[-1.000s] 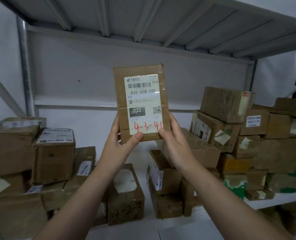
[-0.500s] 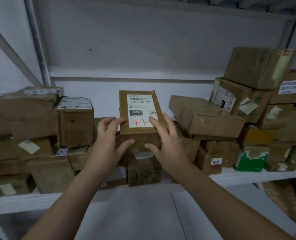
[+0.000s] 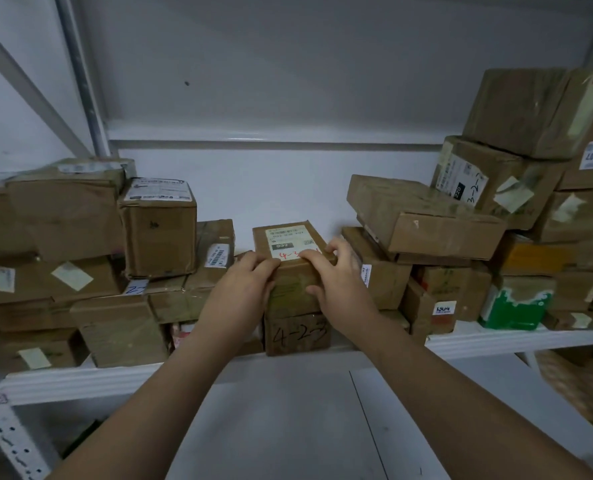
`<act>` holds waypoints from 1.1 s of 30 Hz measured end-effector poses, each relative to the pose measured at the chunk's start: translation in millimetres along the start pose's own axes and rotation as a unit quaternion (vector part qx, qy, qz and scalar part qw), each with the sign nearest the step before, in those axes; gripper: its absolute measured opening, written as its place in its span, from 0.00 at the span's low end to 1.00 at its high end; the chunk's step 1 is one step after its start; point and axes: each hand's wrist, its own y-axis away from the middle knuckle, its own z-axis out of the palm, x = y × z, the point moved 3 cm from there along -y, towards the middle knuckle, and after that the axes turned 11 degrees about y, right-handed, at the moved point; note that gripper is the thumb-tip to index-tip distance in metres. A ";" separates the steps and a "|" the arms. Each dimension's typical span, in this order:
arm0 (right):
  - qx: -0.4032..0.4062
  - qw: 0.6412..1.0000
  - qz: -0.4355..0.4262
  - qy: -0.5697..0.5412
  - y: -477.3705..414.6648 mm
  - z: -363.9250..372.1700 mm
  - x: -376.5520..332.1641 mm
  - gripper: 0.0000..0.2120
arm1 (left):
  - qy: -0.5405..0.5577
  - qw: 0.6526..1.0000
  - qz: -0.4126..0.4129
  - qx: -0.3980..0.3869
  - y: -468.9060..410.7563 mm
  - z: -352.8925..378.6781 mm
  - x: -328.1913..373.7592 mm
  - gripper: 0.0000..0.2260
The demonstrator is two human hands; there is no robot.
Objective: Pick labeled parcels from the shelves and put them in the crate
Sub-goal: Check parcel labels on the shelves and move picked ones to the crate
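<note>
Brown cardboard parcel [image 3: 292, 289]: head view, centre of frame; sits on top of another box on the shelf, held at its near end by both hands.
Parcel label [image 3: 288, 241]: white, on the top face; printed lines too blurred to read, a dark block reading 032, red handwriting beginning "4-" at the near edge, the rest hidden under fingers.
Left hand [image 3: 245, 285]: at 9 o'clock of the parcel; fingers curled round the near left corner, thumb lying along the top front edge; grips the parcel.
Right hand [image 3: 340, 282]: at 3 o'clock of the parcel; fingers curled over the near top edge, thumb pressed on the front face; grips the parcel.
Lower box [image 3: 297, 332]: at 6 o'clock of the parcel, touching it; "4-2-3" handwritten dark on its front.
Shelf [image 3: 496, 339]: white metal, front lip running from 8 o'clock to 3 o'clock of the frame.
Labelled box [image 3: 158, 230]: at 9 o'clock of the parcel, white printed sheet on top, standing on flatter crumpled boxes.
Flat box [image 3: 423, 216]: at 2 o'clock of the parcel, tilted, lying across lower boxes.
Green-patched box [image 3: 515, 306]: at 3 o'clock of the frame, on the shelf.
Sticker box [image 3: 444, 308]: between right hand and green-patched box; small sticker reading 1304.
Upright post [image 3: 83, 81]: grey, at 11 o'clock.
</note>
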 end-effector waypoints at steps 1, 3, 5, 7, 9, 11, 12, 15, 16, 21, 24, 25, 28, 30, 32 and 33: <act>0.002 1.000 0.000 0.008 -1.6 1.5 0.8 0.25 | -0.011 1.000 0.006 0.000 -1.3 0.7 -0.6 0.16; 0.021 0.998 -0.018 0.051 -3.9 1.8 -1.2 0.25 | -0.049 0.998 0.024 0.012 -4.0 1.7 0.2 0.15; 0.047 0.991 -0.046 0.113 -5.2 2.6 -2.3 0.27 | -0.076 0.996 0.038 0.027 -4.6 3.0 1.9 0.13; 0.072 0.981 -0.061 0.168 -4.2 3.0 -0.8 0.27 | -0.085 0.995 0.039 0.039 -3.9 4.0 3.3 0.13; 0.083 0.971 -0.085 0.209 -2.0 -0.8 -0.4 0.27 | -0.087 0.995 0.037 0.042 -2.7 4.8 4.7 0.13; 0.083 0.964 -0.108 0.227 1.0 -6.6 0.3 0.27 | -0.099 0.994 0.033 0.037 -1.8 5.9 7.2 0.16; 0.093 0.961 -0.123 0.229 2.6 -10.2 -0.2 0.27 | -0.109 0.993 0.031 0.038 -1.6 5.8 8.8 0.17; 0.179 0.945 -0.181 0.204 15.0 -27.6 0.7 0.22 | -0.112 0.992 0.029 0.053 0.8 6.6 17.6 0.18; 0.209 0.938 -0.195 0.197 20.4 -35.2 3.5 0.19 | -0.103 0.992 0.031 0.059 1.3 7.4 21.7 0.19; 0.242 0.934 -0.114 0.238 40.3 -75.3 49.5 0.22 | -0.055 0.995 0.054 0.059 4.1 16.5 52.7 0.17; 0.206 0.947 -0.024 0.244 41.5 -89.4 86.9 0.35 | -0.021 0.997 0.062 0.051 6.1 24.9 73.5 0.16; 0.192 0.950 0.000 0.245 41.7 -93.0 96.5 0.37 | 0.002 0.997 0.060 0.039 5.2 27.9 80.7 0.17; 0.149 0.954 0.048 0.254 40.8 -101.8 119.6 0.39 | 0.083 0.996 0.030 -0.008 -10.0 34.0 105.4 0.21; 0.121 0.958 0.062 0.254 40.2 -105.1 130.3 0.37 | 0.147 0.989 -0.001 -0.022 -31.2 37.4 124.1 0.25; 0.108 0.963 0.060 0.241 39.9 -107.5 136.7 0.35 | 0.217 0.973 -0.067 -0.037 -55.3 43.4 136.8 0.30; 0.105 0.966 0.056 0.231 39.8 -108.5 138.3 0.34 | 0.259 0.958 -0.115 -0.051 -66.1 48.0 140.2 0.32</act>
